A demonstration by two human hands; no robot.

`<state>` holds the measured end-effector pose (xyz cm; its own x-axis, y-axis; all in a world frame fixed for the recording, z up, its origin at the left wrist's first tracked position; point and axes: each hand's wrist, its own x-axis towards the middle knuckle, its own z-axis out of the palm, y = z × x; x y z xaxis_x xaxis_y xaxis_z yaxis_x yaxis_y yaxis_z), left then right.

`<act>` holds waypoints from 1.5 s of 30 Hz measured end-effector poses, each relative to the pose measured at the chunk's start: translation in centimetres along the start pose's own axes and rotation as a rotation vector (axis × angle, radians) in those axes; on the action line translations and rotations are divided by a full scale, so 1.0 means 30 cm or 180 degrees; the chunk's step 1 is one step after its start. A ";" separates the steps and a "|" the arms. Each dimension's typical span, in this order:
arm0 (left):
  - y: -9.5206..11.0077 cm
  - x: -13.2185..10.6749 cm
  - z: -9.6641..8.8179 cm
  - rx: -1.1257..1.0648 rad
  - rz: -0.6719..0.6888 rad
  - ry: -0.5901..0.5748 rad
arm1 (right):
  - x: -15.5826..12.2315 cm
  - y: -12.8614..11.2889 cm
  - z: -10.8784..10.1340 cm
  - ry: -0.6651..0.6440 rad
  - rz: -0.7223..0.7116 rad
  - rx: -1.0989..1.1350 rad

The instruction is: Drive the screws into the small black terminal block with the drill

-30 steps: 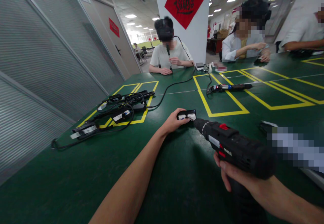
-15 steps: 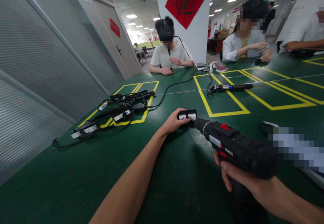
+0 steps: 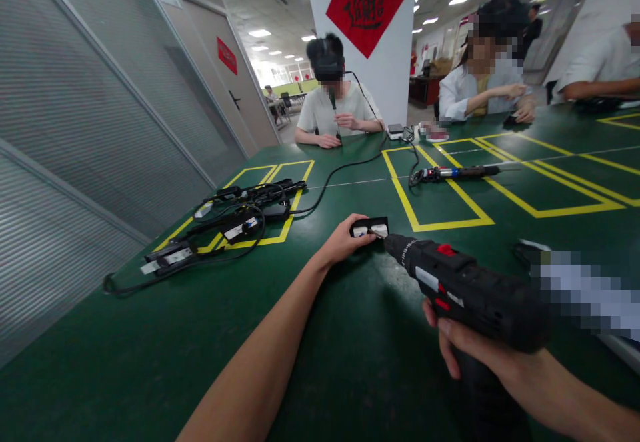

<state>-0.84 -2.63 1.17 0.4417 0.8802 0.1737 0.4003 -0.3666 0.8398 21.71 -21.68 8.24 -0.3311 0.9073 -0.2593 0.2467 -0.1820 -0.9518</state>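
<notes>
On the green table, my left hand (image 3: 349,241) grips the left end of a small black box-like part (image 3: 379,222) with white pieces on its near side. My right hand (image 3: 480,349) is wrapped round the handle of a black cordless drill (image 3: 465,289) with red switches. The drill's chuck points left and away from me, and its thin bit reaches the white face of the part beside my left fingertips. Whether the bit sits in a screw is too small to tell. The drill's lower handle fades into shadow.
Black cabled devices (image 3: 240,212) lie in a yellow-taped area at left. A slim tool (image 3: 455,173) with a cord lies at back right, and a blurred-out flat object (image 3: 590,295) at right. Across the table sit a person (image 3: 335,105) in a headset and other people.
Almost nothing differs. The drill has shifted very slightly in my right hand, its bit still at the part. My left hand stays in place.
</notes>
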 end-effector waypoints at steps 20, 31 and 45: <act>-0.009 0.006 0.002 0.0043 -0.0020 0.0007 | -0.001 -0.006 0.001 -0.0021 0.0096 0.0027; -0.004 0.004 0.001 0.0046 -0.0083 0.0001 | 0.013 0.011 -0.005 -0.0064 -0.0118 0.0042; -0.007 0.004 0.001 -0.0059 -0.0046 -0.0015 | 0.013 0.027 -0.007 -0.0057 -0.0070 0.0050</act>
<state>-0.86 -2.46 1.01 0.4397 0.8839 0.1591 0.3917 -0.3481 0.8517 21.99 -21.40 7.41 -0.3527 0.9042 -0.2410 0.2249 -0.1681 -0.9598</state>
